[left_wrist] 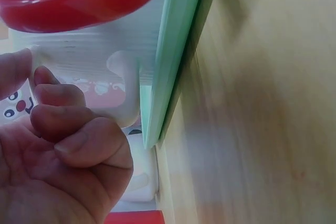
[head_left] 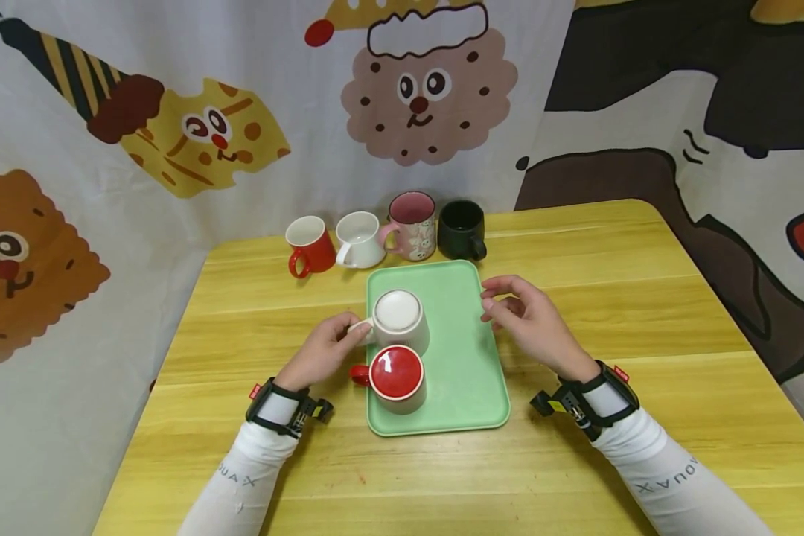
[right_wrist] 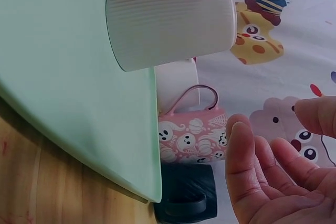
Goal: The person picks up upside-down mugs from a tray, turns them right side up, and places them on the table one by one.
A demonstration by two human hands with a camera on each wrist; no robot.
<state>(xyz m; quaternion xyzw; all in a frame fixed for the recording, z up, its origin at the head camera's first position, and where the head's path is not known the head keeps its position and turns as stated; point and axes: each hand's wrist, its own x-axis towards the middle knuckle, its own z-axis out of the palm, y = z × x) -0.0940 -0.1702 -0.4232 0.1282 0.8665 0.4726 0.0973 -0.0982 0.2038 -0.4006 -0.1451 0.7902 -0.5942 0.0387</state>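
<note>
A white ribbed mug [head_left: 402,316] stands upside down on the green tray [head_left: 458,335]. My left hand [head_left: 328,348] pinches its handle [left_wrist: 131,87] between thumb and finger, with the other fingers curled below in the left wrist view. Just nearer to me, a mug with a red base [head_left: 397,372] is also upside down, its red handle [left_wrist: 84,3] pointing left. My right hand [head_left: 525,320] hovers at the tray's right edge with fingers loosely bent and thumb apart. Nothing lies between those fingers [right_wrist: 242,156] in the right wrist view.
Behind the tray, upright mugs form a row: a red one [head_left: 311,246], a white one [head_left: 360,242], a pink patterned one [head_left: 412,227] and a black one [head_left: 461,229]. The wooden table [head_left: 596,275] backs onto a cartoon-print cloth [head_left: 308,97].
</note>
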